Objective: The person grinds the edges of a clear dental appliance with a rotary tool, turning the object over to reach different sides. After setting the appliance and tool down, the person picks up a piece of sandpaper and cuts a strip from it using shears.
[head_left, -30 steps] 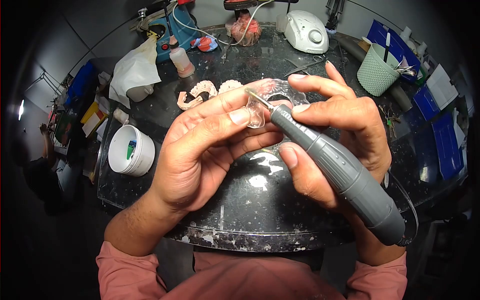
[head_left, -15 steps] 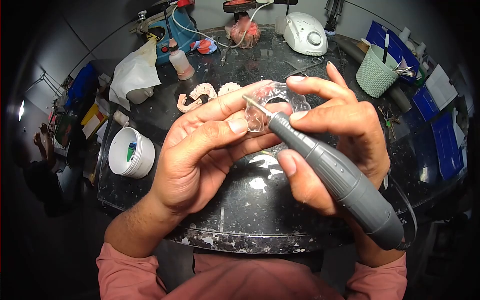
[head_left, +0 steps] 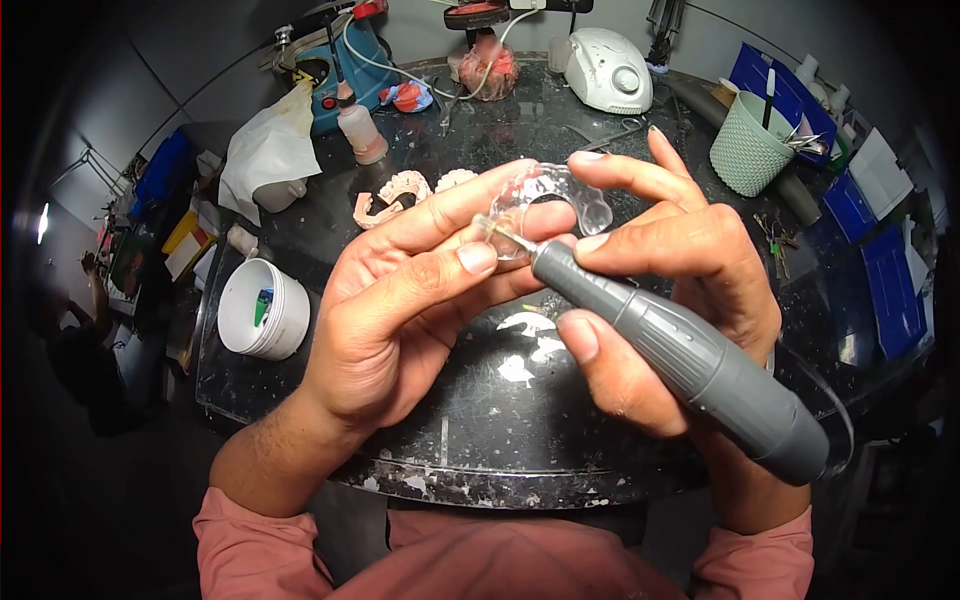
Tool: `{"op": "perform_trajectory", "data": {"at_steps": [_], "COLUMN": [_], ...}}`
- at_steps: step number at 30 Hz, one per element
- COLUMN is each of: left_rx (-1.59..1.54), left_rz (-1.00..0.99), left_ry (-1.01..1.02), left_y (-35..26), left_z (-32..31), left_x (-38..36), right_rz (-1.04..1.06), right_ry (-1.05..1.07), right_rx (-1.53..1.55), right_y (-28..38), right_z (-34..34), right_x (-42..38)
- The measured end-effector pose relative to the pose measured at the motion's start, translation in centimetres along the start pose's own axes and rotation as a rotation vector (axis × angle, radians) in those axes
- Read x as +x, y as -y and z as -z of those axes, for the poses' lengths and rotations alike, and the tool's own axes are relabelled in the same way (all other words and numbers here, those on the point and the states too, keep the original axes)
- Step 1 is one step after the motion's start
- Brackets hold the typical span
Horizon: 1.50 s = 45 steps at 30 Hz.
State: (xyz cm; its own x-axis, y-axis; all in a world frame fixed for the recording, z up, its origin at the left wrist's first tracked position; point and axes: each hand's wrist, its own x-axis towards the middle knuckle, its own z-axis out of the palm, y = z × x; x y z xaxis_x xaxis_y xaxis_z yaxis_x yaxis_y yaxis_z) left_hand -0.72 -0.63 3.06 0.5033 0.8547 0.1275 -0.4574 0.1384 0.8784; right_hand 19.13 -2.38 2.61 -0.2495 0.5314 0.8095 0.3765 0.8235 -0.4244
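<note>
Clear dental tray: held above the dark surface at the middle of the head view, its arch opening toward 6 o'clock.
Left hand: fingers pinched the tray's left end between thumb and forefinger.
Right hand: fingers wrapped round a grey rotary handpiece, forefinger steadying the tray's far rim.
Handpiece tip: a thin bur pointed toward 10 o'clock and touched the tray's left edge.
At 11 o'clock of the hands: pink-and-white dental casts lay on the surface.
At 9 o'clock: a white tub stood near the edge.
At 2 o'clock: a pale green basket.
At 12 o'clock: a white control box.
</note>
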Motion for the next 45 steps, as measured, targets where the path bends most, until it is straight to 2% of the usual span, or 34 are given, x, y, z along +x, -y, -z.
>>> {"op": "perform_trajectory", "data": {"at_steps": [6,11,14,16,20,28,35,38,45], "left_rx": [0.003,0.022,0.026,0.018,0.02,-0.034,-0.026,-0.046,-0.046], "left_rz": [-0.009,-0.017,-0.006,0.001,0.005,0.001,0.007,0.001,-0.011], "left_ry": [0.004,-0.011,-0.002,0.001,0.005,0.022,0.002,0.007,0.002], "left_y": [0.1,-0.1,-0.2,-0.4,-0.4,-0.2,-0.1,-0.1,0.3], "left_z": [0.1,-0.1,-0.1,-0.5,-0.8,-0.5,-0.8,-0.6,-0.5], "left_x": [0.0,-0.1,-0.1,-0.2,-0.3,-0.3,-0.2,-0.2,-0.3], "right_rz": [-0.006,-0.019,0.037,0.033,0.069,0.093,0.151,0.162,0.151], "right_ry": [0.064,-0.04,0.077,-0.059,0.011,-0.058,0.012,-0.06,-0.031], "right_rx": [0.027,0.032,0.01,0.018,-0.013,0.005,-0.013,0.003,0.022], "right_y": [-0.2,-0.1,-0.2,-0.3,-0.1,-0.4,-0.3,-0.6,-0.3], "right_z": [0.4,0.0,0.2,-0.5,-0.2,-0.6,-0.4,-0.8,-0.5], "right_x": [0.0,0.0,0.0,-0.2,0.0,-0.1,0.1,-0.2,0.1]}}
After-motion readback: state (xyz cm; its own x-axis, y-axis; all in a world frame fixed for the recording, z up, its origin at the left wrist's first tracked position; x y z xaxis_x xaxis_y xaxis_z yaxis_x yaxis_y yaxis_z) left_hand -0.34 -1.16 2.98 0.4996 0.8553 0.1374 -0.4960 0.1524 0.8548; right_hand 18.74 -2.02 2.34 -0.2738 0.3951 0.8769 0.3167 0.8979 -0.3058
